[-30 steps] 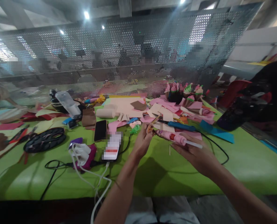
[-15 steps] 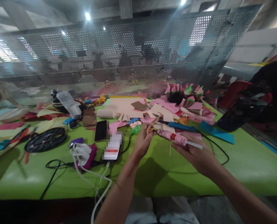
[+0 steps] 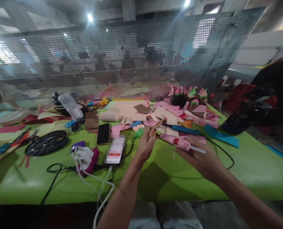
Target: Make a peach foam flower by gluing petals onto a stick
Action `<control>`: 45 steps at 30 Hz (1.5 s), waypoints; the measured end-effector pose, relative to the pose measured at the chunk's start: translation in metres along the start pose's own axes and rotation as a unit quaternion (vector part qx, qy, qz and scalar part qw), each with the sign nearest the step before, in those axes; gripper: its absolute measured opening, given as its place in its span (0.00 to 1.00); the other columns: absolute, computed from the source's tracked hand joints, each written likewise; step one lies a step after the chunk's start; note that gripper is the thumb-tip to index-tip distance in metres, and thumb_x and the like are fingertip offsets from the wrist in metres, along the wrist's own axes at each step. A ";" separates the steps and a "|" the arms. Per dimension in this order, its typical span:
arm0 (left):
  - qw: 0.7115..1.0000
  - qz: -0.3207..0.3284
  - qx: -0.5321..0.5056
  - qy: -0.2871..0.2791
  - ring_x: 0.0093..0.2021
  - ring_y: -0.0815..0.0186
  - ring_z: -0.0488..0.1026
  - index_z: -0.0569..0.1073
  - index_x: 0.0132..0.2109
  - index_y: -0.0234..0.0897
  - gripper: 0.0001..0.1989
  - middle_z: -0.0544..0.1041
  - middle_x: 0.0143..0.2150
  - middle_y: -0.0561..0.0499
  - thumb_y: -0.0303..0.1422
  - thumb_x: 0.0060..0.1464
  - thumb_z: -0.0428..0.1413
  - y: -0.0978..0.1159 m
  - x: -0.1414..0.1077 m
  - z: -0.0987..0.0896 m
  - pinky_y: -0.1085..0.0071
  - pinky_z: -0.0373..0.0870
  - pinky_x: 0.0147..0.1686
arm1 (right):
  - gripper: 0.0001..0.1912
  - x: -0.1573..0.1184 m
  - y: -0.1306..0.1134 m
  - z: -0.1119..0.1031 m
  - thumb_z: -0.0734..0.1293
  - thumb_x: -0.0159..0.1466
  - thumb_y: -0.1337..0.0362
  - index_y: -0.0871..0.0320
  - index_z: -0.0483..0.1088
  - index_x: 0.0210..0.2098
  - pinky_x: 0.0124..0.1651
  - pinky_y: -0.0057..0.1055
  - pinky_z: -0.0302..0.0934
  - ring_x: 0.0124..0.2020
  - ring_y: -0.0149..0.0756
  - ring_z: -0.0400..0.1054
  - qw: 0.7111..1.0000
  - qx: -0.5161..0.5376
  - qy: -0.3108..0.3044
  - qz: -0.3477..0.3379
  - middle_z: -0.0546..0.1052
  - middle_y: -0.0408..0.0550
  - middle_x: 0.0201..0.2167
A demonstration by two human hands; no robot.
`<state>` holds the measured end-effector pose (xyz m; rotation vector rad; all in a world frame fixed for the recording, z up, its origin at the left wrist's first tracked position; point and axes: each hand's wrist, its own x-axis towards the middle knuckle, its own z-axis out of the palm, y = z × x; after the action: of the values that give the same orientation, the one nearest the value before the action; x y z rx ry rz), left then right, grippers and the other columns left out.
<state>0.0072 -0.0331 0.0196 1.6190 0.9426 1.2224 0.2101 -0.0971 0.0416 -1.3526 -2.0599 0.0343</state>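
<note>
- Two hands show on my feed, one near each end of the pink glue gun (image 3: 179,142).
- Right hand (image 3: 199,156): I see it grasping the glue gun from its rear underside, where a whitish glue stick (image 3: 198,149) juts out.
- Left hand (image 3: 146,145): pinching a small tan piece (image 3: 152,131) at the glue gun's nozzle end; whether they touch, I can't tell.
- Blue-handled tool (image 3: 186,129): just beyond the glue gun, on the green table (image 3: 253,171).
- Lit phone (image 3: 115,152): left of the glue gun.
</note>
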 end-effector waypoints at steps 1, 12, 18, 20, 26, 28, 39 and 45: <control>1.000 0.002 0.000 0.000 0.39 0.65 0.62 0.63 0.41 0.40 0.05 0.64 0.37 0.53 0.34 0.58 0.47 0.000 0.000 0.000 0.70 0.62 0.43 | 0.13 0.000 0.000 0.000 0.60 0.69 0.55 0.53 0.72 0.34 0.34 0.33 0.65 0.34 0.42 0.75 1.000 -0.002 0.004 -0.005 0.80 0.49 0.35; 1.000 0.000 -0.009 -0.004 0.38 0.66 0.63 0.63 0.41 0.39 0.04 0.65 0.37 0.53 0.32 0.58 0.46 0.000 0.001 0.000 0.70 0.62 0.42 | 0.13 0.000 0.002 0.002 0.60 0.69 0.56 0.54 0.72 0.34 0.33 0.34 0.65 0.33 0.42 0.75 1.000 -0.010 0.007 -0.017 0.80 0.50 0.34; 1.000 0.008 -0.001 0.000 0.40 0.65 0.64 0.64 0.42 0.39 0.05 0.66 0.37 0.52 0.32 0.58 0.47 0.000 0.000 0.000 0.68 0.62 0.43 | 0.11 0.000 0.001 -0.001 0.60 0.69 0.58 0.53 0.73 0.35 0.35 0.34 0.66 0.36 0.43 0.75 1.000 -0.009 0.004 -0.012 0.80 0.51 0.35; 1.000 0.009 0.002 0.000 0.39 0.65 0.64 0.64 0.42 0.39 0.05 0.66 0.37 0.52 0.32 0.58 0.47 -0.002 0.001 0.000 0.68 0.63 0.43 | 0.11 0.001 0.001 -0.001 0.60 0.69 0.59 0.53 0.73 0.36 0.35 0.34 0.66 0.35 0.43 0.75 1.000 -0.005 0.006 -0.011 0.80 0.51 0.35; 1.000 0.013 -0.002 -0.001 0.40 0.64 0.64 0.64 0.43 0.39 0.06 0.67 0.38 0.52 0.31 0.58 0.47 -0.004 0.001 0.000 0.67 0.64 0.45 | 0.11 0.001 0.001 -0.002 0.61 0.68 0.57 0.53 0.72 0.34 0.35 0.34 0.66 0.36 0.43 0.75 1.000 0.007 -0.003 -0.002 0.80 0.50 0.35; 1.000 0.006 -0.004 -0.001 0.40 0.64 0.64 0.64 0.42 0.39 0.05 0.66 0.38 0.52 0.32 0.58 0.47 -0.001 0.000 0.000 0.67 0.63 0.44 | 0.11 0.001 0.000 -0.002 0.61 0.68 0.58 0.53 0.72 0.34 0.36 0.34 0.66 0.37 0.43 0.75 1.000 0.007 -0.004 0.002 0.80 0.50 0.35; 1.000 -0.005 -0.010 0.003 0.39 0.64 0.64 0.64 0.42 0.39 0.05 0.67 0.37 0.52 0.33 0.59 0.47 0.003 -0.001 0.000 0.68 0.63 0.44 | 0.13 0.003 -0.001 -0.001 0.61 0.69 0.56 0.53 0.70 0.32 0.31 0.32 0.64 0.32 0.40 0.74 1.000 0.004 0.008 -0.017 0.80 0.49 0.32; 1.000 -0.012 -0.007 0.005 0.40 0.64 0.65 0.64 0.43 0.39 0.06 0.67 0.38 0.52 0.33 0.58 0.47 0.002 -0.001 -0.001 0.68 0.63 0.45 | 0.13 0.002 -0.001 -0.001 0.61 0.69 0.56 0.53 0.70 0.31 0.30 0.31 0.63 0.31 0.39 0.74 1.000 0.004 0.006 -0.013 0.79 0.48 0.32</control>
<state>0.0065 -0.0341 0.0212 1.5889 0.9547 1.2191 0.2094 -0.0963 0.0436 -1.3179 -2.0647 0.0212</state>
